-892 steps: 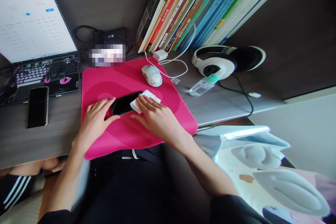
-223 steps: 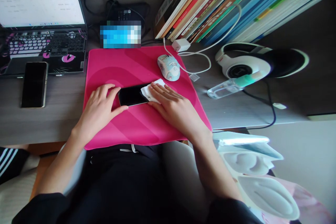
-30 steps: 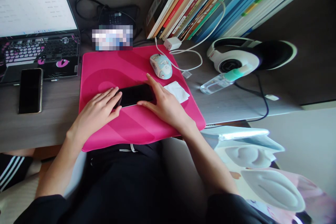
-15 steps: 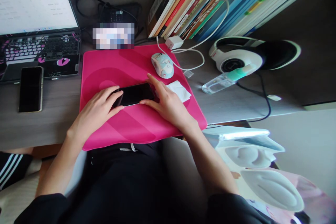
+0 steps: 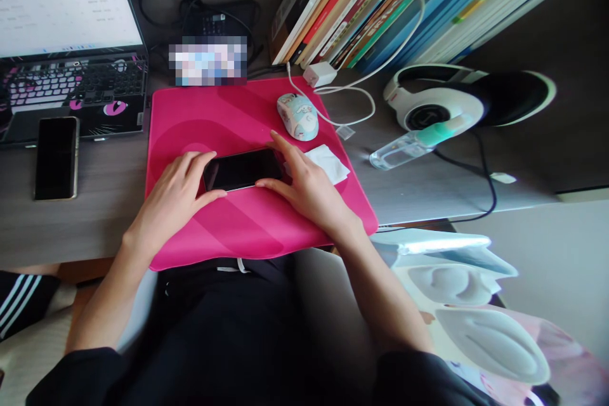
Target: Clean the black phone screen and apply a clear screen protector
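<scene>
A black phone [image 5: 242, 169] lies face up on the pink desk mat [image 5: 223, 228]. My left hand [image 5: 174, 200] grips its left end between thumb and fingers. At the phone's right end my right hand [image 5: 307, 184] holds it, index finger along the far edge and thumb on the near edge. A white folded wipe [image 5: 328, 163] rests on the mat just right of my right hand, touching neither hand.
A patterned mouse [image 5: 298, 116] sits at the mat's far right. A second phone [image 5: 56, 157] lies left, before the open laptop [image 5: 71, 44]. A clear spray bottle [image 5: 409, 146], white headphones [image 5: 457, 98], a charger with cable [image 5: 320, 74] and leaning books [image 5: 390, 6] fill the right.
Much earlier my right hand rubbed the wipe over the phone's screen. In the last second the wipe lies aside and both hands stay on the phone's ends, barely shifting.
</scene>
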{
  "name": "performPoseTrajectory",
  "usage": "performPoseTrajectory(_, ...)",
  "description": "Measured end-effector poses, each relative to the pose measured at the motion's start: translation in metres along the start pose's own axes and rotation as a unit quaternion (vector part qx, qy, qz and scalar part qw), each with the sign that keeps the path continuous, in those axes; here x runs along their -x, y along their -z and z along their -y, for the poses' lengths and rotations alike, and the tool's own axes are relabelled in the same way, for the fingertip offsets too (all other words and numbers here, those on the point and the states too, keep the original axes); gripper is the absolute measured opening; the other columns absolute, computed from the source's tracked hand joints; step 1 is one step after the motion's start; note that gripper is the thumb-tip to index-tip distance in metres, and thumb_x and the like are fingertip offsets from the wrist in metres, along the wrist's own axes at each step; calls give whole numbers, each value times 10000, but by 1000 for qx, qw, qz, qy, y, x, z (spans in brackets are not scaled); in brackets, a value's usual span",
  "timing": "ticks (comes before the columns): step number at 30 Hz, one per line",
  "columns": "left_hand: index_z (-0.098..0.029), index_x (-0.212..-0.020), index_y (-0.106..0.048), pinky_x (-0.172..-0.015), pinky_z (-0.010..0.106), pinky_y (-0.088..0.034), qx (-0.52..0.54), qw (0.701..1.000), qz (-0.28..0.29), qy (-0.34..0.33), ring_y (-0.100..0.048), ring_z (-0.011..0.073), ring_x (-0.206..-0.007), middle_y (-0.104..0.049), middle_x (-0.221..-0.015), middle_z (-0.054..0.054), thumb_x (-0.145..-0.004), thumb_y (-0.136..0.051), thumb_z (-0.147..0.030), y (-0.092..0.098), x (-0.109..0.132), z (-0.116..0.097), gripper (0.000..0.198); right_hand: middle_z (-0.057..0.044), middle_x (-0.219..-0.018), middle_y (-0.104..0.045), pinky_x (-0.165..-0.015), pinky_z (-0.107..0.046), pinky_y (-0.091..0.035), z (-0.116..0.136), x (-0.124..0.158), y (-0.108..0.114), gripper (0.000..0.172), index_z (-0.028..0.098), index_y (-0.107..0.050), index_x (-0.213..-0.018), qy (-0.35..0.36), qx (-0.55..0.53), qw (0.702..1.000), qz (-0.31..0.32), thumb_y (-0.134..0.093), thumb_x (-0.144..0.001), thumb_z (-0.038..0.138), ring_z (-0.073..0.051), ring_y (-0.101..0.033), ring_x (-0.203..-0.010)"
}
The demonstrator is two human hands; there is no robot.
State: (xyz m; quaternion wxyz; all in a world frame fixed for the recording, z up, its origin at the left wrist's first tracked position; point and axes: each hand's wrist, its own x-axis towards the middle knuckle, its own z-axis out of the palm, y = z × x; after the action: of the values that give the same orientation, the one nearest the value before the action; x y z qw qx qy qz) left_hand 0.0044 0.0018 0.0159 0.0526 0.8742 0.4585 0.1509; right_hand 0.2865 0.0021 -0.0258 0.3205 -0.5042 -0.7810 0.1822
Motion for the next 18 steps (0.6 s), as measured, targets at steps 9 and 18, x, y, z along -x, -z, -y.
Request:
performPoseTrajectory(9,-185,-1516,-468,-1191,550,-488,-5,1000,-11,14,-568,372,-1417,-581,-1454,183,-999,-723,-463,0,1,4,640,-140,-1636,-561,-1207,-564,-499,-1,0,1,857,275,-265,-1722,-7,-6,1000,4,-696,-1008,472,-353,-572,-1478)
performPoseTrajectory(18,-217,-1443,-540,-1126,566,-519,-38,999,-8,21,-612,371,-1279,-589,-1354,157,-966,-757,-497,2,2,8,594,-125,-1651,-547,-1214,-569,-494,-2,1,2,887,306,-228,-1734,-5,-7,1000,7,-712,-1001,429,-351,-572,-1479)
